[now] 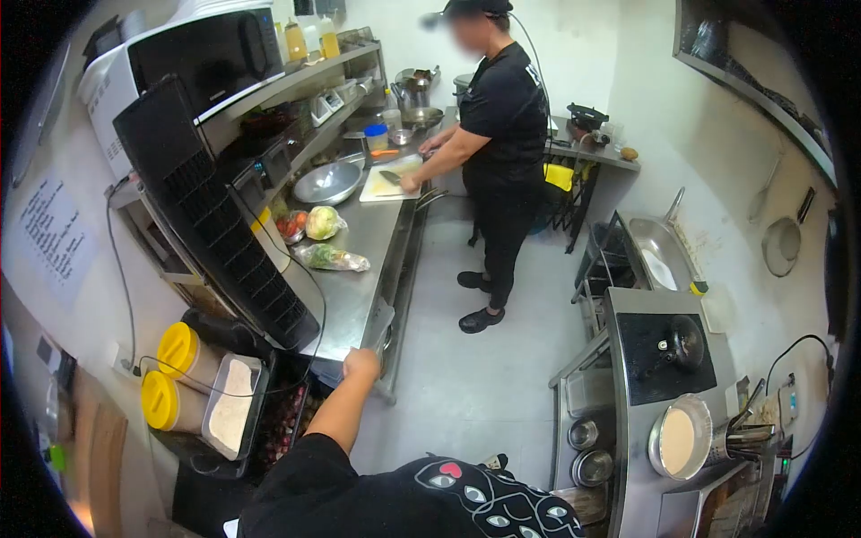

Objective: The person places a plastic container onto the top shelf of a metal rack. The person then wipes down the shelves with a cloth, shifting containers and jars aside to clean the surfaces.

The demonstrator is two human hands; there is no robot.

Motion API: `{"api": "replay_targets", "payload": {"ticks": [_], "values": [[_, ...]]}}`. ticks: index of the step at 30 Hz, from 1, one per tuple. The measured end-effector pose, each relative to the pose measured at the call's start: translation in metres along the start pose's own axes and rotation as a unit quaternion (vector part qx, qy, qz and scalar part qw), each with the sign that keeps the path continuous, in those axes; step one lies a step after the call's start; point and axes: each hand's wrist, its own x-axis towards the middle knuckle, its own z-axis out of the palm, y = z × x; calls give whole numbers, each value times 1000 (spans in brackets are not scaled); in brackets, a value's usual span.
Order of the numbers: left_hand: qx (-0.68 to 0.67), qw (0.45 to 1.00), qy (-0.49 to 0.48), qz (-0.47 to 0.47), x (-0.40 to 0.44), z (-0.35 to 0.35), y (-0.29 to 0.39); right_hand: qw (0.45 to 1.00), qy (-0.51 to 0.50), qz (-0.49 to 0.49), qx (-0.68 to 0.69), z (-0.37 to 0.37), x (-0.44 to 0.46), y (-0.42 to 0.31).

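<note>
My left hand [361, 363] is at the near corner of the steel counter [345, 300], its fingers curled closed. Translucent plastic [381, 325] hangs at the counter's edge right beside it; what the fingers grip is too small to tell. My right hand is out of view. Farther up the counter lie a wrapped bundle of vegetables [332, 258], a pale green cabbage [324, 222] and a bag of red vegetables [291, 225]. A metal bowl [328, 183] sits beyond them.
A co-worker [502, 134] stands at the counter's far end, holding a knife [389, 177] over a white board [377, 187]. Yellow-lidded tubs [178, 350] and a flour bin [235, 403] are at left. On the right are a sink [662, 247], a kettle [686, 345] and a batter pot [679, 439].
</note>
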Motion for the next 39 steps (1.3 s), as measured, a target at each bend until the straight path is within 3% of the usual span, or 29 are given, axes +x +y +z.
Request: {"api": "replay_targets", "payload": {"ticks": [7, 13, 16, 22, 39], "values": [[39, 999, 31, 5, 0, 1, 6, 1000, 10, 12, -4, 0, -2, 1], [56, 998, -20, 12, -7, -9, 6, 1000, 13, -2, -5, -4, -3, 2], [26, 999, 42, -16, 10, 12, 4, 1000, 18, -18, -8, -5, 0, 5], [1, 1000, 9, -6, 11, 11, 2, 999, 32, -17, 0, -4, 0, 2], [-2, 999, 51, -10, 5, 13, 4, 999, 31, -43, -11, 5, -7, 24]]}}
